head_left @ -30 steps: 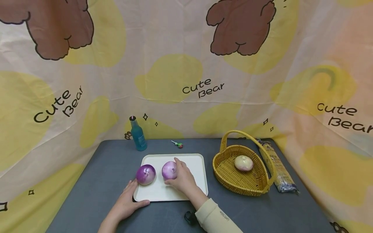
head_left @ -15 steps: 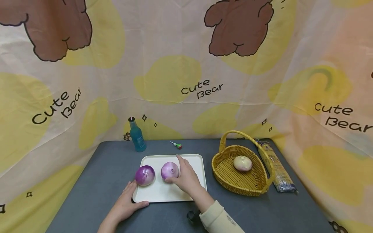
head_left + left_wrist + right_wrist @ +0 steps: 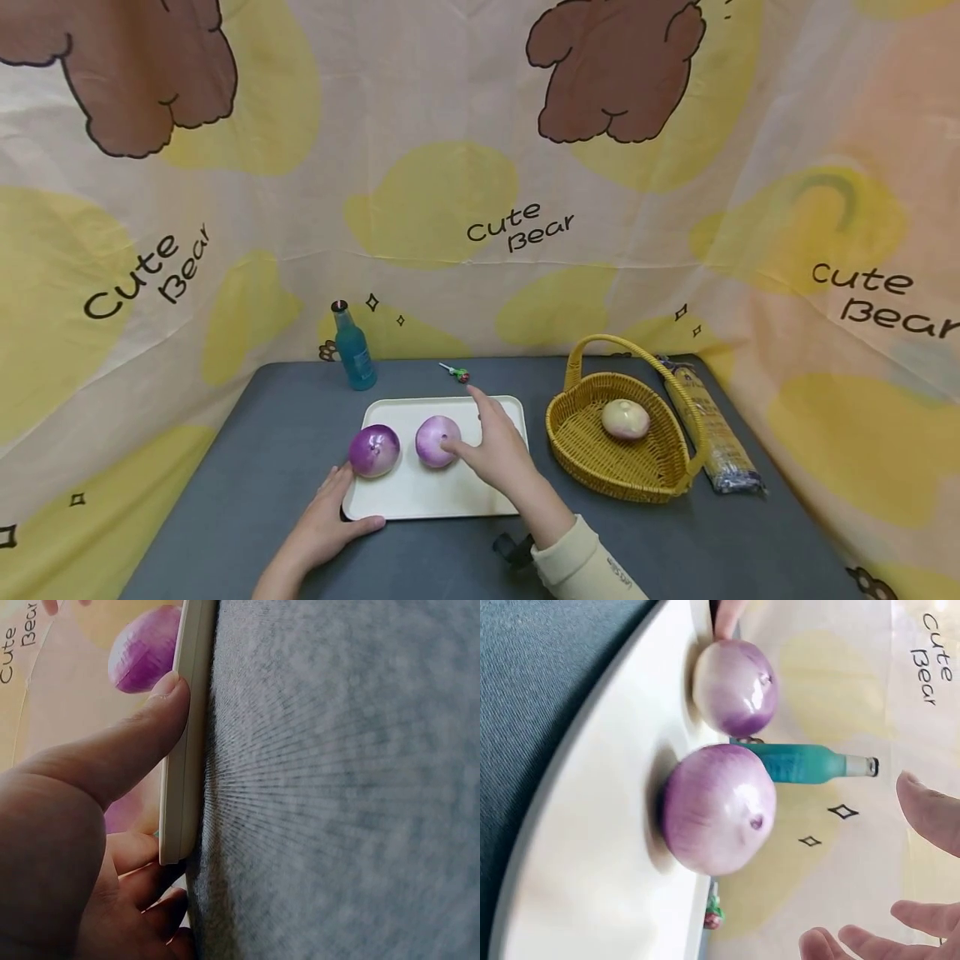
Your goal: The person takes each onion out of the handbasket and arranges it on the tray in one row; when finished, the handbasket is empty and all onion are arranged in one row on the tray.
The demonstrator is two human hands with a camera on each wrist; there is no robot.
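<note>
On the white tray (image 3: 450, 498) sit two purple onions, a darker onion (image 3: 373, 451) at the left and a paler onion (image 3: 431, 440) near the middle. My left hand (image 3: 318, 521) grips the tray's near-left corner, its thumb (image 3: 150, 731) on the front rim and its fingers round the left side. Just right of the paler onion, my right hand (image 3: 498, 454) is raised with thumb and fingers spread, holding nothing. The right wrist view shows a gap between that hand and the paler onion (image 3: 720, 810).
A yellow wicker basket (image 3: 600, 482) holding a whitish onion (image 3: 626, 420) stands to the right, beside a long plastic packet (image 3: 716, 437). Behind the tray are a blue bottle (image 3: 354, 350) and a small lollipop-like item (image 3: 459, 373). A black object (image 3: 513, 550) lies near my right sleeve.
My right hand has let go of the paler onion and drawn back to the right, its fingers spreading. The left hand stays at the tray corner, and both onions stay in place.
</note>
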